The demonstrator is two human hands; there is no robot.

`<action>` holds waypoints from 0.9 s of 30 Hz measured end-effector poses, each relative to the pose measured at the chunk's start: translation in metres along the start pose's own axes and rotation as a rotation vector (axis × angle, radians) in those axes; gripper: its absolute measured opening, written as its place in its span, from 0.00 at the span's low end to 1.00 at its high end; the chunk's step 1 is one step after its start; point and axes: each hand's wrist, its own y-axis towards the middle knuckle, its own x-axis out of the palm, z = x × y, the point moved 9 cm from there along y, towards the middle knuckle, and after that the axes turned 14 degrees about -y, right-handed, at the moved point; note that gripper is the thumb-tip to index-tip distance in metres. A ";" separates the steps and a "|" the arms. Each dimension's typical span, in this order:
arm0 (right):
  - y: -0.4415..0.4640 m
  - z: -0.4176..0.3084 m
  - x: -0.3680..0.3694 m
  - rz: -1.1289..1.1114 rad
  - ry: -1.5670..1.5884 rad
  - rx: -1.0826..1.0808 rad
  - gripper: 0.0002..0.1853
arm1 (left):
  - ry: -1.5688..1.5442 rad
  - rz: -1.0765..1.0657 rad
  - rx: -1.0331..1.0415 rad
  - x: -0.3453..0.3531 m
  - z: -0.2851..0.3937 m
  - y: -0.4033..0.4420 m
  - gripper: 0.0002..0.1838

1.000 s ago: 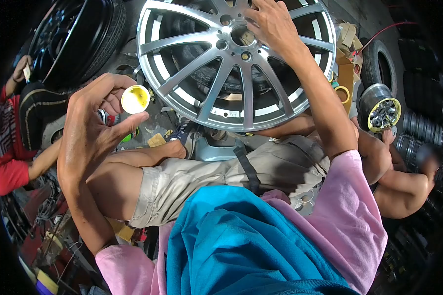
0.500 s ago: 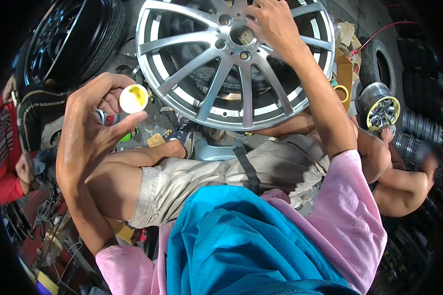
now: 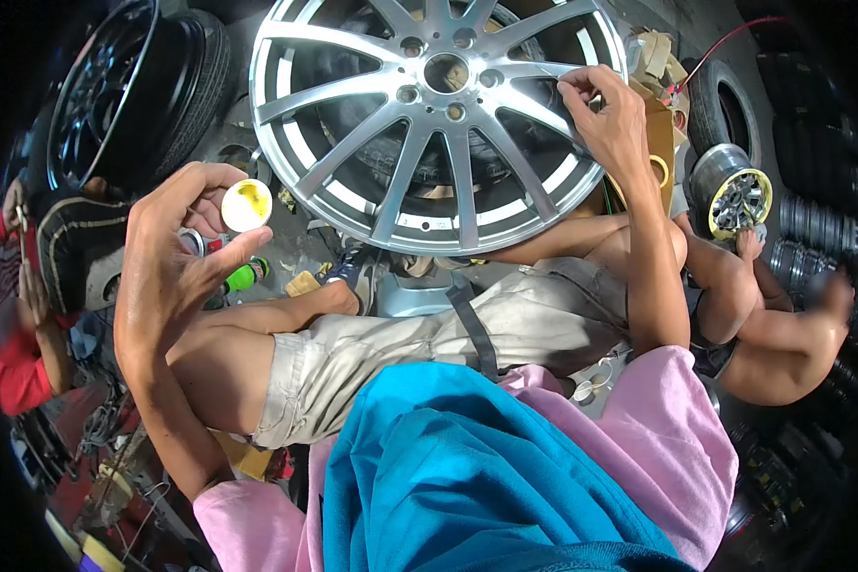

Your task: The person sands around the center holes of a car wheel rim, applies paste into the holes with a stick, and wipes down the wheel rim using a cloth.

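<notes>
A silver multi-spoke alloy wheel rim lies in front of me, face up, with a round center hole and several bolt holes. My left hand is closed on a small round white cup, its thumb and fingers at the edge. Patches of yellow stuff show inside the cup, which is held left of the rim and tilted toward me. Over the right spokes, my right hand has thumb and fingertips drawn together. Whatever it may pinch is too small to make out, and I cannot tell whether it touches the rim.
At the upper left stands a dark wheel with tire. A person in red is at the left. Another person at the right handles a smaller rim. A tire and a cardboard box lie beyond my right hand.
My right hand has moved from the rim's center out to the right spokes, its fingers now drawn together. The rim appears turned and shifted slightly up and left. My left hand still holds the cup.
</notes>
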 end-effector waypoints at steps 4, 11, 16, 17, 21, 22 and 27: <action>-0.011 -0.002 -0.001 0.034 0.054 0.030 0.08 | -0.049 0.018 -0.126 0.004 -0.009 0.005 0.22; -0.022 -0.015 0.019 0.066 0.080 -0.022 0.05 | -0.028 -0.009 -0.120 0.017 -0.002 0.018 0.22; -0.022 -0.050 0.039 -0.036 0.222 -0.026 0.08 | 0.014 -0.114 -0.183 0.031 0.004 0.032 0.21; -0.018 -0.057 0.045 -0.060 0.216 -0.053 0.10 | 0.022 -0.119 -0.181 0.034 0.006 0.035 0.21; 0.008 -0.069 0.063 0.001 0.211 -0.151 0.10 | -0.012 -0.079 -0.092 0.043 0.023 0.048 0.22; 0.013 -0.073 0.068 -0.041 0.228 -0.171 0.09 | 0.004 -0.089 -0.066 0.045 0.029 0.050 0.22; 0.028 -0.074 0.086 -0.151 0.133 -0.140 0.09 | -0.013 -0.080 -0.129 0.048 0.039 0.052 0.22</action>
